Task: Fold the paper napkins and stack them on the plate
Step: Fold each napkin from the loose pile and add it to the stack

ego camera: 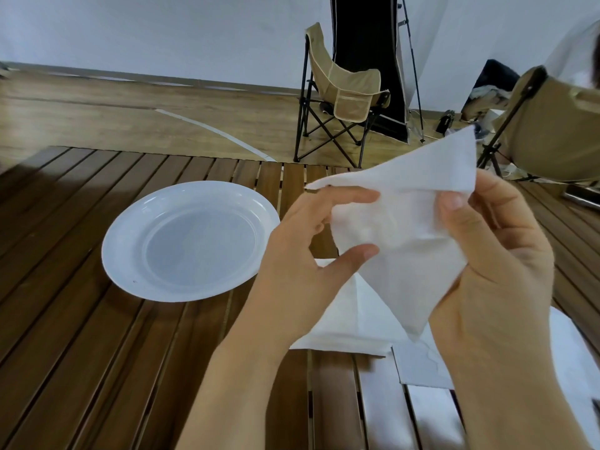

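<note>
A white paper napkin (409, 222) hangs in the air above the table, held between both hands. My left hand (302, 258) pinches its left edge between thumb and fingers. My right hand (496, 251) grips its right side, thumb on the front. Under the hands, more white napkins (350, 323) lie flat on the slatted wooden table (97, 352). A white plastic plate (190, 240) with nothing on it sits on the table to the left of my hands.
A beige folding camp chair (341, 99) stands on the wooden floor beyond the table. Another beige chair (552, 125) is at the right edge, with bags and a dark stand behind.
</note>
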Tool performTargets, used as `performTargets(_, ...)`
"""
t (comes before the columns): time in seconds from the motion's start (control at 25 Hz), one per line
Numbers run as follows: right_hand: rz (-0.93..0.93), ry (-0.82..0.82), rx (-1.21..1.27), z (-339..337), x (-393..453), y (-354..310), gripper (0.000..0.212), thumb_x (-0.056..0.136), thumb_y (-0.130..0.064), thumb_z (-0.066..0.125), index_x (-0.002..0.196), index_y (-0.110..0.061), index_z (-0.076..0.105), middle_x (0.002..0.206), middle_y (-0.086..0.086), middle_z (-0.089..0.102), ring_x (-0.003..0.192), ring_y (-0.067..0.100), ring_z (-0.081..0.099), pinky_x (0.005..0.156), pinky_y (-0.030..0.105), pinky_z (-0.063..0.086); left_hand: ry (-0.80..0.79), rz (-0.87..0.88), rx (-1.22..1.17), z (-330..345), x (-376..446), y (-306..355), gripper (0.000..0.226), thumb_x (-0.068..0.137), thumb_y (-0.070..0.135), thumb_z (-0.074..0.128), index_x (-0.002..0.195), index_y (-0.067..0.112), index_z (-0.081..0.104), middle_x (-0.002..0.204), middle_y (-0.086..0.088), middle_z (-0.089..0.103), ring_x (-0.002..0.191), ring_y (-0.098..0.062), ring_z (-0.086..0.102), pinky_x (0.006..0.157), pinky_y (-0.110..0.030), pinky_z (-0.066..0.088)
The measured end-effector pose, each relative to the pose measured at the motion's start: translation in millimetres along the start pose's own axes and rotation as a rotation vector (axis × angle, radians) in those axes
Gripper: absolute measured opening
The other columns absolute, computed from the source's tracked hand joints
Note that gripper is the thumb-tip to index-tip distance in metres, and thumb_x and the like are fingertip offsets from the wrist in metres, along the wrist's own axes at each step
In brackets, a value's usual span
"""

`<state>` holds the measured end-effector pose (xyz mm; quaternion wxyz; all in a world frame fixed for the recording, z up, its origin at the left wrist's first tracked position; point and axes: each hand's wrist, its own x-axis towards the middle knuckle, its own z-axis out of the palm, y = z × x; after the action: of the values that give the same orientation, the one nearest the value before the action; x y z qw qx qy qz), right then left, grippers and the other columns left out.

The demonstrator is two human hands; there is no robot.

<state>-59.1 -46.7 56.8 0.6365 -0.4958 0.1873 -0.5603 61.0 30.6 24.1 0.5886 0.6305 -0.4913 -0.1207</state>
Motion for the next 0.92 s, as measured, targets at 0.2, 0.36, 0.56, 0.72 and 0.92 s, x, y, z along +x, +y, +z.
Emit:
performTargets(0.2, 0.190, 0.088, -0.050, -5.5, 1.4, 12.0, 0.030, 0.084, -0.028, 0.064, 0.108, -0.009, 0.062, 0.107, 0.009, 0.071, 0.100, 0.027, 0.068, 0.090, 0.043, 0.054, 0.068, -0.071, -0.163, -4.7, -0.3, 3.1, 0.022, 0.083, 0.016, 0.072, 0.097, 0.032, 0.069, 0.100, 0.015, 0.069, 0.086, -0.009, 0.065, 0.070, -0.021, 0.049)
performTargets(0.36, 0.192, 0.059, -0.145, -0.6, -0.8, 11.2, 0.047, 0.068, -0.038, 0.069, 0.108, -0.015, 0.060, 0.084, -0.006, 0.071, 0.079, 0.011, 0.068, 0.071, 0.034, 0.057, 0.138, -0.097, -0.170, -5.8, 0.4, 1.6, 0.021, 0.082, 0.020, 0.073, 0.099, 0.032, 0.070, 0.094, 0.014, 0.071, 0.086, -0.013, 0.066, 0.072, -0.026, 0.052)
performTargets(0.56, 0.041, -0.031, -0.220, -4.0, 1.4, 8.0, 0.054, 0.064, -0.018, 0.074, 0.116, -0.022, 0.057, 0.067, -0.010, 0.066, 0.071, 0.007, 0.063, 0.069, 0.034, 0.056, 0.173, -0.107, -0.217, -6.8, 0.9, 2.7, 0.037, 0.074, 0.016, 0.079, 0.105, 0.032, 0.067, 0.101, 0.014, 0.068, 0.096, -0.016, 0.067, 0.078, -0.036, 0.058)
performTargets(0.72, -0.054, -0.094, -0.261, -11.1, 3.5, 7.6, 0.033, 0.069, -0.011, 0.073, 0.100, -0.020, 0.067, 0.077, -0.006, 0.070, 0.073, 0.011, 0.063, 0.064, 0.027, 0.052, 0.142, -0.091, -0.191, -8.1, 0.5, 1.7, 0.047, 0.069, 0.014, 0.083, 0.108, 0.033, 0.065, 0.103, 0.016, 0.066, 0.098, -0.013, 0.066, 0.076, -0.033, 0.059)
performTargets(0.92, -0.073, -0.084, -0.349, -17.2, 4.1, 9.6, 0.022, 0.076, -0.005, 0.072, 0.092, -0.020, 0.071, 0.078, -0.004, 0.072, 0.072, 0.011, 0.065, 0.060, 0.022, 0.052, 0.273, -0.013, 0.007, -9.7, 0.5, 0.2, 0.017, 0.080, 0.030, 0.073, 0.096, 0.032, 0.070, 0.090, 0.018, 0.068, 0.085, -0.008, 0.064, 0.069, -0.020, 0.055)
